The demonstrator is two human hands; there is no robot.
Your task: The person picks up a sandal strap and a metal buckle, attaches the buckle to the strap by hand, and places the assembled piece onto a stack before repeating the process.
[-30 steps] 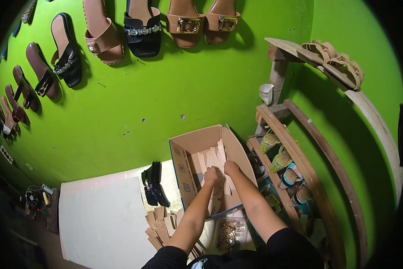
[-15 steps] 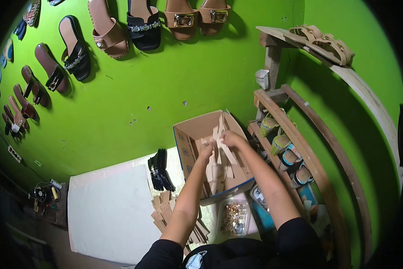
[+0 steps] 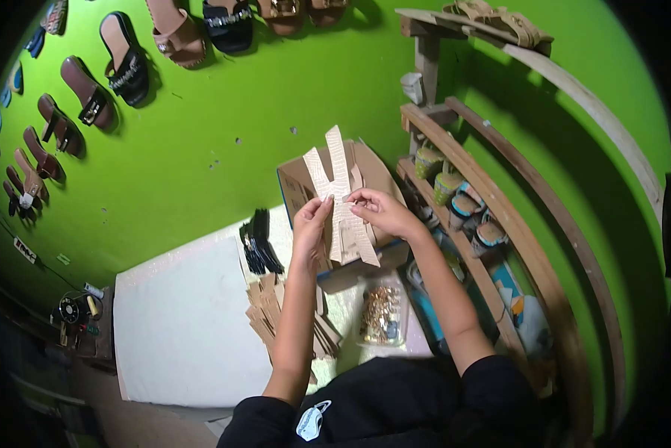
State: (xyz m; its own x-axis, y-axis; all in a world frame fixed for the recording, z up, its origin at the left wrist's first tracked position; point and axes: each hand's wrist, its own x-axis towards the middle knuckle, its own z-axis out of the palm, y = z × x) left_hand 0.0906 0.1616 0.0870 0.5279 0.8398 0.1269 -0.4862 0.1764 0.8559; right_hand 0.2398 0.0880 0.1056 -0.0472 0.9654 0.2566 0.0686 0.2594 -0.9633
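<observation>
A cream, X-shaped sandal upper with a crocodile-like texture is held up over a cardboard box. My left hand pinches its left edge near the middle, thumb on top. From the other side, my right hand grips the crossing with closed fingers. The upper's four arms spread above and below the hands. It hides much of the box's inside, along with whatever pieces lie there.
Left of the box, black straps and a pile of tan pieces lie on the table. A clear container holds gold-coloured fittings. Wooden racks with sandals stand right; more sandals hang on the green wall.
Both hands have come up out of the box toward me, and the cream upper is now raised and spread between them. The view has shifted, and the box appears higher in it.
</observation>
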